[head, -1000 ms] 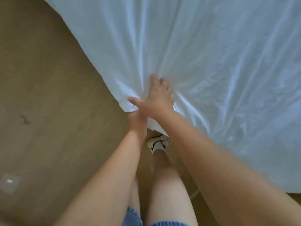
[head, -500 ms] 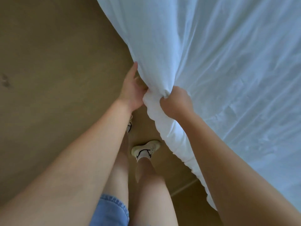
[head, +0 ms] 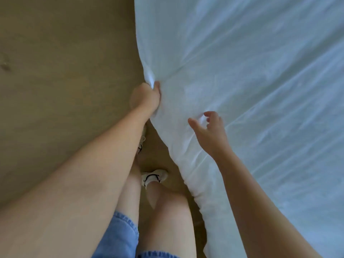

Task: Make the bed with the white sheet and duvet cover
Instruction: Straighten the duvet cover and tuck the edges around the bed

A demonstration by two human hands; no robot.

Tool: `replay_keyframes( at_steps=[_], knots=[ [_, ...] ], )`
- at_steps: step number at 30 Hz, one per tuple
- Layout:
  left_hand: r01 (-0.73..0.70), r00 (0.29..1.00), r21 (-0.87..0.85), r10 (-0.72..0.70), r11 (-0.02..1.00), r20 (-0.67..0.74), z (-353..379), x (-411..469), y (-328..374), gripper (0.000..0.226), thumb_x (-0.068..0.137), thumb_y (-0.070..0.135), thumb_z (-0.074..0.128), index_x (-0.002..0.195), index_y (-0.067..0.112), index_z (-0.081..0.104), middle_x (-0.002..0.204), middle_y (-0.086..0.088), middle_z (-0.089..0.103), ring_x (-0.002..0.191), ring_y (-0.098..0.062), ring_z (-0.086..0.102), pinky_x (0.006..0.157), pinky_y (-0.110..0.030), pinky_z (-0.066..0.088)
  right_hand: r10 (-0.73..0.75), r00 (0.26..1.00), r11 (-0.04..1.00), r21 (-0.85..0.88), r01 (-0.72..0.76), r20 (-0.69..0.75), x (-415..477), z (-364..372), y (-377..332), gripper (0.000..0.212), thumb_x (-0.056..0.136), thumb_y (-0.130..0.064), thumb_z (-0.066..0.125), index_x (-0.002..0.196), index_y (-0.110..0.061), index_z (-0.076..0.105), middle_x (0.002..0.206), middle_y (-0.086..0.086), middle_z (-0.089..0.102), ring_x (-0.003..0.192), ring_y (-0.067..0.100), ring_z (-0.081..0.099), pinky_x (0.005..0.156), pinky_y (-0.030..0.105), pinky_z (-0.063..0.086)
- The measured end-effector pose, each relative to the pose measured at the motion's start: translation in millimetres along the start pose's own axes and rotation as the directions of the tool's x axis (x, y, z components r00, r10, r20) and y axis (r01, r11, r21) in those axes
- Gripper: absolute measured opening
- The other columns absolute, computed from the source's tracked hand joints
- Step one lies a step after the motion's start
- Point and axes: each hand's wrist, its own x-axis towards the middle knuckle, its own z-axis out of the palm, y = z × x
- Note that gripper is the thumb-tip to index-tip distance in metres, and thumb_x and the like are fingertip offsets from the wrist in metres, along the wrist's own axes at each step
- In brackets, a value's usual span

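white sheet (head: 242,90) runs off the top and right edges. whatever lies under it is covered, and can't tell sheet from duvet cover. left hand (head: 146,98): fingers buried in the gathered fold, only thumb and knuckles show. right hand (head: 210,135): can't tell if fingertips touch the fabric. left shoe (head: 142,142) mostly behind left forearm (head: 104,164). denim shorts (head: 119,237) cut by the near edge. dark mark (head: 4,64) on floor (head: 55,90), far left, too blurred to identify.

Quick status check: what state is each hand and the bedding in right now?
White wrinkled cloth sheet: spread out, creased, near edge bunched.
Left hand: grips the sheet's bunched edge.
Right hand: open over the sheet, fingers relaxed, holding nothing.
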Motion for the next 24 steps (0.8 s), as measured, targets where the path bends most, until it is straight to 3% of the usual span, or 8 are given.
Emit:
replay_keyframes(
  at_steps=[4,7,10,12,15,20,22,24],
  knots=[
    [0.115,0.982,-0.207,-0.079,0.971,0.173,14.3,4.5,25.9,0.031,0.092,0.018,0.047,0.118,0.005,0.056,0.119,-0.013,0.06,0.108,-0.031,0.058,0.089,-0.035,0.048,-0.096,0.995,0.995,0.009,0.097,-0.037,32.2,1.7,-27.6,0.053,0.088,-0.036,0.059,0.131,-0.012,0.04,0.116,-0.003,0.036,0.102,0.011,0.04,0.085,0.024,0.031],
    [0.123,0.927,-0.572,0.112,0.811,0.358,2.1,1.8,45.3,0.025,0.078,-0.008,0.055,0.097,0.005,0.066,0.098,-0.011,0.068,0.09,-0.028,0.064,0.078,-0.032,0.052,-0.191,0.981,0.979,-0.082,0.188,-0.028,59.3,3.9,-44.0,0.047,0.087,-0.026,0.06,0.127,-0.009,0.042,0.112,-0.002,0.036,0.105,0.013,0.039,0.085,0.017,0.027],
    [0.136,0.831,-0.641,0.265,0.756,0.488,2.8,-18.6,64.6,0.026,0.072,-0.005,0.07,0.096,0.005,0.069,0.091,-0.008,0.072,0.088,-0.024,0.069,0.078,-0.032,0.057,-0.212,0.977,0.977,-0.019,0.212,-0.014,81.9,-1.4,-43.2,0.031,0.082,-0.019,0.049,0.11,-0.007,0.046,0.112,0.006,0.047,0.11,0.024,0.047,0.088,0.027,0.037],
    [0.045,0.883,-0.588,0.244,0.808,0.402,3.9,-17.9,56.3,0.021,0.074,0.001,0.074,0.093,0.01,0.069,0.09,-0.004,0.072,0.084,-0.018,0.069,0.074,-0.027,0.057,-0.249,0.968,0.967,0.047,0.249,0.0,88.3,-6.4,-32.8,0.047,0.073,-0.023,0.046,0.116,-0.006,0.05,0.118,0.01,0.053,0.115,0.025,0.048,0.096,0.042,0.042],
    [0.019,0.996,-0.523,0.028,0.852,0.082,-8.0,13.5,25.3,0.013,0.077,0.008,0.073,0.079,0.015,0.062,0.078,0.001,0.065,0.071,-0.015,0.062,0.064,-0.026,0.05,-0.381,0.924,0.875,-0.308,0.373,0.038,99.9,-9.1,0.6,0.065,0.085,-0.034,0.056,0.143,-0.015,0.034,0.151,0.003,0.031,0.14,0.02,0.024,0.115,0.038,0.016],
    [0.109,0.974,-0.565,-0.201,0.818,-0.104,42.3,59.8,27.2,0.016,0.084,0.013,0.063,0.098,0.01,0.056,0.092,0.0,0.058,0.086,-0.02,0.059,0.071,-0.026,0.045,-0.464,0.872,0.593,-0.676,0.438,0.157,123.2,-6.1,44.2,0.078,0.089,-0.042,0.051,0.151,-0.019,0.01,0.159,0.002,-0.003,0.145,0.019,-0.008,0.109,0.028,-0.017],
    [0.21,0.97,-0.646,-0.241,0.734,0.042,63.0,61.6,24.5,0.029,0.087,0.022,0.059,0.111,0.007,0.056,0.1,-0.001,0.062,0.095,-0.021,0.061,0.073,-0.027,0.049,-0.492,0.857,0.542,-0.717,0.438,0.152,127.8,-3.1,48.4,0.082,0.087,-0.043,0.054,0.151,-0.017,0.011,0.159,0.006,-0.001,0.145,0.023,-0.005,0.109,0.03,-0.018],
    [0.351,0.924,-0.699,-0.11,0.623,0.366,81.8,51.1,6.0,0.029,0.092,0.031,0.054,0.112,0.013,0.063,0.101,-0.001,0.07,0.096,-0.019,0.065,0.076,-0.026,0.053,-0.521,0.842,0.531,-0.722,0.444,0.135,126.9,2.0,52.6,0.085,0.083,-0.042,0.058,0.151,-0.015,0.014,0.159,0.01,0.005,0.145,0.027,-0.001,0.111,0.035,-0.013]
  ],
)
